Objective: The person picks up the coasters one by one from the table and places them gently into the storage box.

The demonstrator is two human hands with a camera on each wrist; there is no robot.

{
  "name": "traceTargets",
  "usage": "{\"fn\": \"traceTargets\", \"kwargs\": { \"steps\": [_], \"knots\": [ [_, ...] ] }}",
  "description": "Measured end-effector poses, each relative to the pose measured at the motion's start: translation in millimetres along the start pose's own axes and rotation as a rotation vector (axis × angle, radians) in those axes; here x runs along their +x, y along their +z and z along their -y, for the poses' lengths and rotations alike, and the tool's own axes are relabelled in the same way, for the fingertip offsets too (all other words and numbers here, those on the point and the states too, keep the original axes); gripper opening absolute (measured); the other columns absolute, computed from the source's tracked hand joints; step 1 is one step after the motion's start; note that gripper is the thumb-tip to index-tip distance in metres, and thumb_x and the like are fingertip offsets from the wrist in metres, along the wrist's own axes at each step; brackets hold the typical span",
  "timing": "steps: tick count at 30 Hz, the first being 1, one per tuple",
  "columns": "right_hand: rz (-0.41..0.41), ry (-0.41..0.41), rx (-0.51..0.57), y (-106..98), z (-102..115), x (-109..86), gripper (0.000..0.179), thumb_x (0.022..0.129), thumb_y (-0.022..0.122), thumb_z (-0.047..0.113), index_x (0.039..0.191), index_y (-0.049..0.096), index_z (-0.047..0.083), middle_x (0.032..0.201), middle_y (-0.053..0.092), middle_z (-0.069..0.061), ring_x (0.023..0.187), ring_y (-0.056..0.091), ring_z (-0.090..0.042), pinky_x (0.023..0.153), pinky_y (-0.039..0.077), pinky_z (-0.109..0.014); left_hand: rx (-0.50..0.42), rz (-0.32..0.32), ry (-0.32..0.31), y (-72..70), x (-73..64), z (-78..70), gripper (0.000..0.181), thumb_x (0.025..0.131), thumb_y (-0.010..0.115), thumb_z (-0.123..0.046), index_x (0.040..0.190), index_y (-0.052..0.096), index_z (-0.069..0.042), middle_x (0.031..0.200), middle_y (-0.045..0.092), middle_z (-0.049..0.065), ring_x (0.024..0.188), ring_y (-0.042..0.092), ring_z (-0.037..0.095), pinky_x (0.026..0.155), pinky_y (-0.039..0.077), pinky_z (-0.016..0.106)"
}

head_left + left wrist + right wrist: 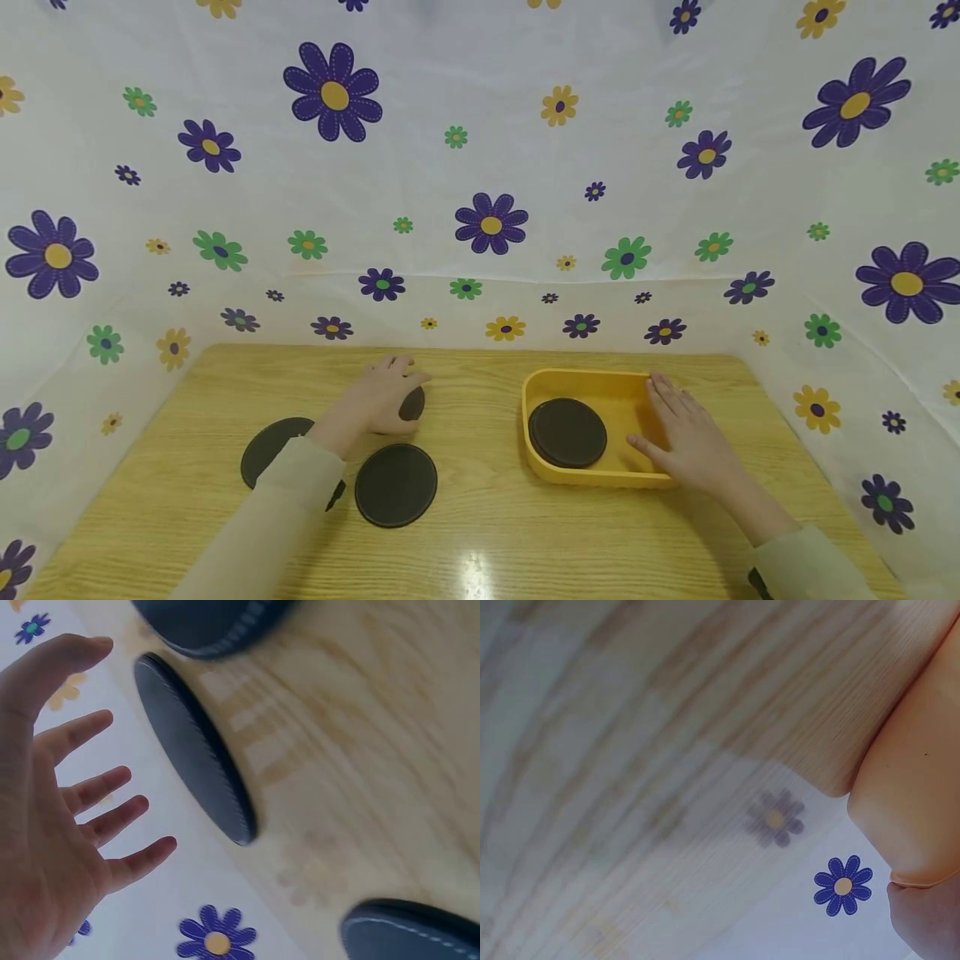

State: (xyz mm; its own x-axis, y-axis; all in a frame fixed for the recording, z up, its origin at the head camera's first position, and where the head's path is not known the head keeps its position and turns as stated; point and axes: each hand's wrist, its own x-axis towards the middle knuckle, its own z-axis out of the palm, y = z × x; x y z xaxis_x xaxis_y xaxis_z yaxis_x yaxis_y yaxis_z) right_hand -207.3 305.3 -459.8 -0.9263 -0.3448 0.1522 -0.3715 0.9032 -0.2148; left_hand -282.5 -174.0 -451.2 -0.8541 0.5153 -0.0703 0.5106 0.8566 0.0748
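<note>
The left hand (386, 398) is over the far disc (412, 403), which lies on the table (480, 533). From the head view the hand covers the disc's left part, and its dark right part shows between thumb and fingers. The left wrist view shows the thumb and fingers spread and holding nothing, with a gap between the fingertips and the disc, which lies flat beyond them.

Two more black discs lie on the table nearer the person: the near disc (396, 485), just below the left hand, and the left disc (276, 448), partly hidden by the forearm and sleeve (258, 525).

Well to the right is the yellow box (600, 477). The right hand (693, 442) rests on its right end, fingers straight and close together along the rim, thumb apart and reaching over the inside. The boxed disc (567, 432) lies at the box's left end, clear of that thumb.
</note>
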Motion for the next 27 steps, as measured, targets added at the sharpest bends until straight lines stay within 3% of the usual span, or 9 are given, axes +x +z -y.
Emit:
{"fn": "traceTargets", "kwargs": {
  "steps": [3,5,13,27],
  "knots": [
    [-0.002,-0.005,0.001,1.1,-0.2,-0.5,0.094,0.102,0.061,0.052,0.163,0.025,-0.01,0.174,0.02,-0.028,0.16,0.023,-0.048,0.132,-0.007,-0.031,0.019,0.006,-0.014,3.3,-3.0,6.9,0.079,0.085,0.084,-0.041,0.153,0.055,-0.013,0.155,0.047,0.025,0.143,0.046,0.048,0.111,0.045,0.069],
    [-0.006,-0.007,0.001,1.6,0.2,-0.6,0.094,0.102,0.061,0.052,0.163,0.026,-0.011,0.173,0.021,-0.028,0.16,0.023,-0.048,0.132,-0.008,-0.029,0.025,0.018,-0.021,4.2,-5.2,9.5,0.081,0.085,0.085,-0.042,0.154,0.055,-0.013,0.153,0.048,0.025,0.141,0.048,0.047,0.11,0.046,0.069],
    [0.011,0.008,0.018,-0.6,1.3,-0.2,0.095,0.102,0.061,0.053,0.164,0.025,-0.01,0.174,0.02,-0.028,0.16,0.022,-0.048,0.133,0.014,-0.054,-0.019,0.052,-0.039,3.7,-10.6,9.0,0.076,0.086,0.08,-0.04,0.153,0.054,-0.013,0.146,0.051,0.022,0.135,0.05,0.044,0.108,0.046,0.069],
    [0.01,0.01,0.018,-1.1,1.0,0.9,0.095,0.102,0.061,0.053,0.164,0.025,-0.009,0.173,0.022,-0.029,0.16,0.023,-0.048,0.132,0.016,-0.057,-0.038,0.067,-0.067,9.1,-9.1,9.4,0.083,0.084,0.078,-0.038,0.157,0.049,-0.013,0.153,0.045,0.024,0.139,0.046,0.049,0.109,0.043,0.073]
  ]
}}
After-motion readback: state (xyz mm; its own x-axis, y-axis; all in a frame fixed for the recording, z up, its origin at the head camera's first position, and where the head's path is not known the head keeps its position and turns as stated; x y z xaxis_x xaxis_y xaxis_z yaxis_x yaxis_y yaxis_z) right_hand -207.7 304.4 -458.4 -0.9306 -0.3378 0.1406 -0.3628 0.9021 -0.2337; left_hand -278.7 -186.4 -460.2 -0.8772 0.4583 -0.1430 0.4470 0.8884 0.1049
